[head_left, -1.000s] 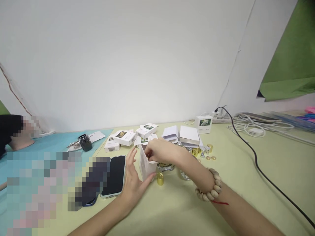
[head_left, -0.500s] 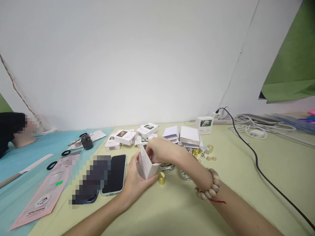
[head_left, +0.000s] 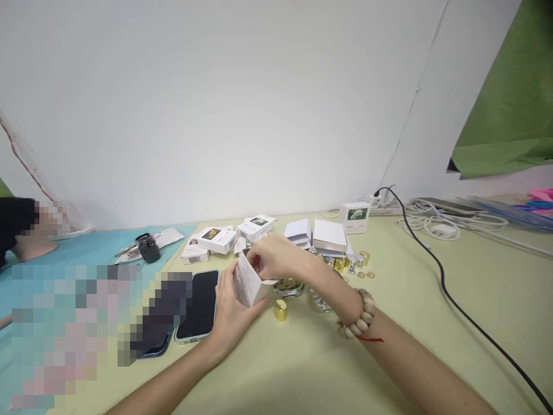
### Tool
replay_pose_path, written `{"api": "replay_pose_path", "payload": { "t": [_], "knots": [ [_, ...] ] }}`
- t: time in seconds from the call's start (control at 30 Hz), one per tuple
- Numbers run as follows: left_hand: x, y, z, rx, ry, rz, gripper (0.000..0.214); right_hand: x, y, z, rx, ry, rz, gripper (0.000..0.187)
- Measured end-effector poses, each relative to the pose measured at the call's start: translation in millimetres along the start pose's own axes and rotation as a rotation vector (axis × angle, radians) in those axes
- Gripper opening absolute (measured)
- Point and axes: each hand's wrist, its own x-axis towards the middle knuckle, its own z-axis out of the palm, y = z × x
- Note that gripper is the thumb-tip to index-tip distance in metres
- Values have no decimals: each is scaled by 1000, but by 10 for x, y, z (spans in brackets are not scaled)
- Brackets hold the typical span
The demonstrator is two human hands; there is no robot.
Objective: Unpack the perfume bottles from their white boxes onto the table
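My left hand point(head_left: 231, 311) is wrapped round a small white box point(head_left: 247, 282) with printed text on its side, holding it tilted above the table. Over the box's open top, my right hand point(head_left: 279, 256) is bent down with its fingers inside; whatever they grip is hidden. A gold cap point(head_left: 280, 311) lies just right of my left thumb. Behind the right wrist, a glass bottle point(head_left: 288, 288) with a gold patterned face and a clear glass bottle point(head_left: 320, 302) are partly covered.
Several white boxes point(head_left: 216, 239) lie at the back, with open blank cartons point(head_left: 329, 233) beside them. Small gold caps point(head_left: 340, 264) cluster to their right. Left are a phone point(head_left: 199, 305) and a black jar point(head_left: 147, 248). A black cable point(head_left: 440, 271) crosses the right side.
The view has shifted slightly. My left hand still holds the white box, and the right fingers stay inside its opening. The gold cap is now more fully visible.
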Motion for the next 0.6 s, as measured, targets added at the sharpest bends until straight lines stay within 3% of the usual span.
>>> {"api": "replay_pose_path", "payload": {
  "t": [0.23, 0.6],
  "knots": [
    [39, -38, 39, -6, -69, 54, 79, 2, 71, -30, -44, 21, -31, 8],
    [17, -64, 46, 169, -41, 124, 83, -173, 50, -354, 59, 108, 34, 8]
  ]
}}
